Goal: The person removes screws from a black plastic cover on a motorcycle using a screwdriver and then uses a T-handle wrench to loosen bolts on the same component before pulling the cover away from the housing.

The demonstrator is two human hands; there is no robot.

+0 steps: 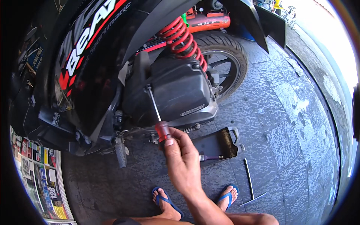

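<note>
Watching remotely, I could not make out the tip of the screwdriver (161,128), sunk into a recess in the black plastic engine-side cover (178,92). The right hand (183,161) hid part of its grip. The upper edge cut off the scooter (99,71) before I saw its seat.

Detail is washed out by daylight at two o'clock; glare is thrown across floor tiles (292,129) at three; nine o'clock is dimly lit; edges are bowed.

One screwdriver (161,128), two sandals (173,205), apparently one brush (212,157)
</note>
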